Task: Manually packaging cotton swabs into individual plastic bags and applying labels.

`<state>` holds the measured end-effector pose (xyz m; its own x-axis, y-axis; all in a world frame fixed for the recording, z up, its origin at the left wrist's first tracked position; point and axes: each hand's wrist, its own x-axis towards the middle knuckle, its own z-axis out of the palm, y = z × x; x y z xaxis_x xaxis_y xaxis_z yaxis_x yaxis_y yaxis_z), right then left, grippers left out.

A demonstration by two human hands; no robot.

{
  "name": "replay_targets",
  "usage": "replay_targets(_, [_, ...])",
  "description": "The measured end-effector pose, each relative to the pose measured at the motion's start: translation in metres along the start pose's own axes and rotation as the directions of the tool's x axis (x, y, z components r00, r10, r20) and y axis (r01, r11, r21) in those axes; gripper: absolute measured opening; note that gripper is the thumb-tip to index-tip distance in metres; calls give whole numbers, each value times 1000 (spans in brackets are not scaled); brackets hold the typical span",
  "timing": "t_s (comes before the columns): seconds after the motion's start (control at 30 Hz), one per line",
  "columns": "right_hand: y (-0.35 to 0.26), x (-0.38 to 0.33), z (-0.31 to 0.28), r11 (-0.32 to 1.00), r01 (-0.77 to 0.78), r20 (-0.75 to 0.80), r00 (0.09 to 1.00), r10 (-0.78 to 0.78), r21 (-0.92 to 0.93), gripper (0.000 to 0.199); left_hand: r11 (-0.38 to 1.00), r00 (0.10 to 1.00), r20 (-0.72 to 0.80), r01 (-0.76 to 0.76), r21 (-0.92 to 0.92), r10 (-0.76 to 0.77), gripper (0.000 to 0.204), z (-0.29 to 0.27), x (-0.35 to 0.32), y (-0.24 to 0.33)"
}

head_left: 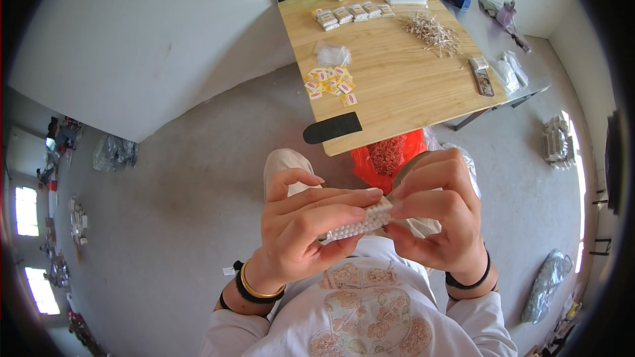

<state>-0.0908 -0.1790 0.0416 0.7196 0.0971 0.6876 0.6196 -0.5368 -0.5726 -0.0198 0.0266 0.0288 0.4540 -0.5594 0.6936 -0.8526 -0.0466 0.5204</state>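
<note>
The left hand (301, 228) holds a small bundle of white cotton swabs (360, 227) in the air, past the table's (397, 86) near edge; the right hand (443, 215) pinches its end. Loose fingers — or a hard squeeze — could spill or bend swabs.

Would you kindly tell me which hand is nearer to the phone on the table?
Right: the right hand is below and slightly left of the phone in the picture. The left hand is farther off, well to its lower left.
</note>
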Motion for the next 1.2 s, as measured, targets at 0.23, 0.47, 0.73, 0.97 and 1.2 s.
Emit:
replay_targets(0.23, [0,0,-3,998,-46,21,999,45,34,41,999,1000,-6,27,-33,-27,47,1,1,1])
replay_targets(0.47, [0,-2,0,996,-42,-7,999,43,79,42,997,998,-9,53,-55,-54,44,1,-1,1])
replay_targets(0.73, [-3,0,2,1000,4,25,1000,-4,-23,43,999,999,1,34,-37,-34,44,1,0,2])
replay_targets(0.97, [-4,2,2,999,10,56,998,-7,-48,44,999,1000,8,25,-24,-25,45,1,-1,2])
replay_targets(1.2, [-5,4,-1,999,3,92,996,1,-42,43,999,997,68,40,-22,-39,46,2,-1,2])
